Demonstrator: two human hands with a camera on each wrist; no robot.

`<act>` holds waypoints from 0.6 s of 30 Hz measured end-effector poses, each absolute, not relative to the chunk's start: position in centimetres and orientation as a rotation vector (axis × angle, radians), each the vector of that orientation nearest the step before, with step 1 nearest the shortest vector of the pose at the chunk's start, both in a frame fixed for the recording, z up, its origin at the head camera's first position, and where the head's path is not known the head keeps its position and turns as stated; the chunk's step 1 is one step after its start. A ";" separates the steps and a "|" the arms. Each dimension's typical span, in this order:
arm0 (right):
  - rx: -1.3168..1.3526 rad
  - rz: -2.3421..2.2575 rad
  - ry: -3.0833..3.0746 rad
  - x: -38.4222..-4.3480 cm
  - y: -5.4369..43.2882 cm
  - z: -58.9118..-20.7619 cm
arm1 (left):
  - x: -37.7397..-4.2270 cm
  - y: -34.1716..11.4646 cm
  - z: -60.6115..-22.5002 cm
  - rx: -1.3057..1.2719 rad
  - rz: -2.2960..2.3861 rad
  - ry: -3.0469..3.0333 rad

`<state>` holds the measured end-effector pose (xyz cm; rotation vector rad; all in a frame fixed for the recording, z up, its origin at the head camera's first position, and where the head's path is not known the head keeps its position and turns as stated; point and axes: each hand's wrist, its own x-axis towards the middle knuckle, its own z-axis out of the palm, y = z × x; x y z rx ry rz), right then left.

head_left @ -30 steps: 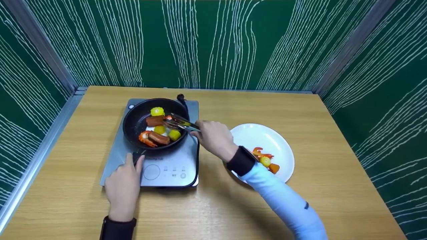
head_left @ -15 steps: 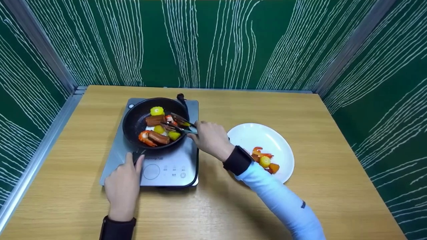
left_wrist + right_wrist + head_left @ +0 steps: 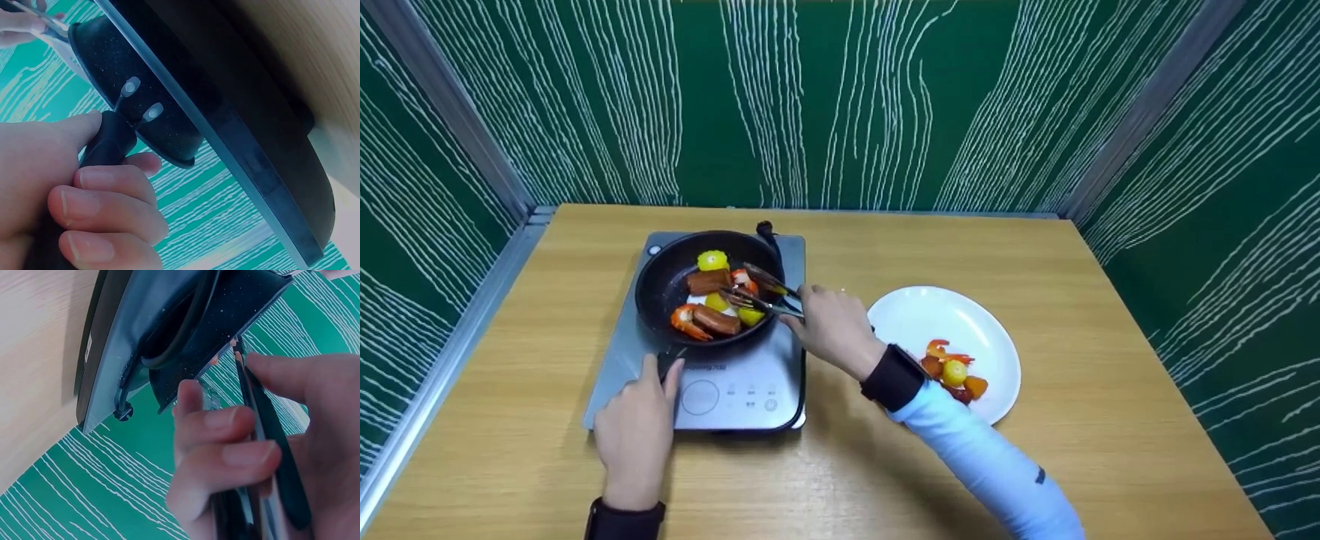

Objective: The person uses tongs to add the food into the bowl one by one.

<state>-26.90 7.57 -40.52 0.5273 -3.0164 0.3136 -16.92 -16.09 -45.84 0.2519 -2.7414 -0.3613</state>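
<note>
My left hand grips the black handle of a frying pan, fingers curled round it and thumb along the top. The pan sits on a flat induction cooktop. My right hand holds metal tongs, their arms spread apart over the right side of the pan. Between and beside the tips lie a shrimp and a yellow-green corn piece. Sausage pieces, another shrimp and a corn round lie further left in the pan.
To the right stands a white plate with shrimp, a corn round and orange chunks, partly behind my right wrist. A black cable curves along the cooktop's right side. Green panels with white lines enclose the wooden table.
The tongs' arms have spread wider over the pan's right side, and my right hand has shifted slightly left. The head view has tilted a little. My left hand stays on the handle.
</note>
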 end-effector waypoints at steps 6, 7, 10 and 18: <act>0.530 0.321 -2.961 -26.4 7.7 -40.9 | -16.9 -16.1 -45.8 0.243 -0.352 -2.720; 0.525 0.327 -2.961 -26.3 7.8 -40.9 | -16.9 -16.1 -45.8 0.238 -0.346 -2.712; 0.514 0.347 -2.974 -26.0 8.2 -40.8 | -16.9 -16.2 -45.8 0.231 -0.340 -2.712; 0.435 0.480 -3.051 -24.1 10.1 -40.7 | -16.7 -16.3 -45.9 0.233 -0.332 -2.724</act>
